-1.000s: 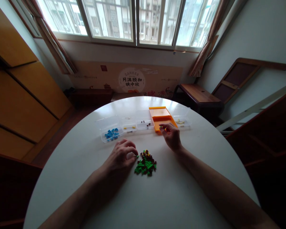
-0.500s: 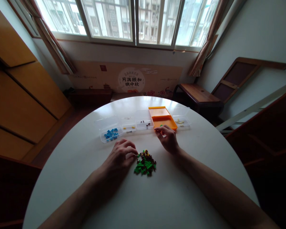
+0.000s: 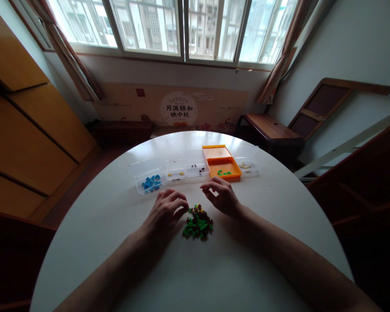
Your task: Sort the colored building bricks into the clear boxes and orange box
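A small pile of green, dark brown and yellow toy bricks [image 3: 197, 225] lies on the white table in front of me. My left hand [image 3: 169, 209] rests at its left edge, thumb and forefinger bent together beside the bricks; whatever is between the tips is too small to make out. Above and right of the pile, my right hand [image 3: 222, 197] hovers with thumb and fingers a little apart and nothing visible in them. Just beyond it stands an open orange box [image 3: 235, 168], with several green bricks [image 3: 224, 173] inside near its front wall.
Left of the orange box stand open clear boxes: one with blue bricks [image 3: 151, 183], one with yellow bricks [image 3: 175, 174], one with dark pieces [image 3: 201, 170]. A clear box to the right holds cream pieces [image 3: 245, 165]. The round white table [image 3: 123, 268] curves away toward the window.
My right hand has drawn back from the orange box toward the pile, moving left and nearer. Green bricks in the box now show fully. My left hand has barely moved.
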`<state>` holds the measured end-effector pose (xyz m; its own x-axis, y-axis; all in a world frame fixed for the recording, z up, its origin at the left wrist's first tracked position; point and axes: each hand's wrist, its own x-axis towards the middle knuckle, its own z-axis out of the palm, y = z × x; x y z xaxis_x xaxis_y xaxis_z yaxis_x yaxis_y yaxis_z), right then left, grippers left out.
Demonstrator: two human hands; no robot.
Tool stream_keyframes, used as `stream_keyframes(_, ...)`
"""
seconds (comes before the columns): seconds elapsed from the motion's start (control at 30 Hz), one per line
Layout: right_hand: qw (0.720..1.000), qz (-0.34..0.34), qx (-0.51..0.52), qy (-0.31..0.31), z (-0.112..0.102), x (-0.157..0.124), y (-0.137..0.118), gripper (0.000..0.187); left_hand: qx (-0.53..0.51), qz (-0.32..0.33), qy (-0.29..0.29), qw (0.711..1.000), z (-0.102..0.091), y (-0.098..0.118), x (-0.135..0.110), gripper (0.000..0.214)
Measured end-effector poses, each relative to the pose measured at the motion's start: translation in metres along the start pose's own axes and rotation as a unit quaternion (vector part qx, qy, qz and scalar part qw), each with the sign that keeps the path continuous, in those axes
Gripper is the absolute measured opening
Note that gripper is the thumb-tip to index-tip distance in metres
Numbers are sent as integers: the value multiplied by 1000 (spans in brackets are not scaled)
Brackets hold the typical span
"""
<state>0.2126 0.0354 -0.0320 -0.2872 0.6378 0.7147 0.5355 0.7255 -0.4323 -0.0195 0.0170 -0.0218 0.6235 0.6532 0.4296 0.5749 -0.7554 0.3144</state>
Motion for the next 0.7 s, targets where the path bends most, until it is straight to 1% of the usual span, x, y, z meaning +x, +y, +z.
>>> stream_keyframes(0.07, 999, -29, 10, -37, 2, -1, -6, 9, -11, -14, 35, 999, -1, 0, 1, 15)
stream_keyframes(0.13, 995, -63, 12, -74, 5, -2, -11, 10, -29, -29, 55, 998, -1, 1, 2, 17)
stream_keyframes(0.2, 991, -89, 8, -99, 7, -3, -14, 13, -45, -40, 60, 996, -1, 3, 2, 18)
stream_keyframes(0.27, 989, -103, 2, -111, 9, -4, -16, 15, -51, -42, 58, 996, -1, 5, 3, 18)
stream_keyframes(0.43, 986, -120, -10, -116, 9, -3, -18, 16, -47, -27, 65, 996, 1, 8, 4, 15)
stream_keyframes(0.57, 985, -124, -21, -117, 7, -1, -20, 17, -40, -34, 72, 996, 1, 7, 4, 19)
stream_keyframes(0.63, 988, -104, -35, -104, 6, -1, -17, 18, -33, -47, 74, 996, 0, 7, 4, 20)
stream_keyframes(0.7, 994, -58, -59, -77, 4, -1, -8, 18, -27, -56, 68, 996, 0, 8, 4, 22)
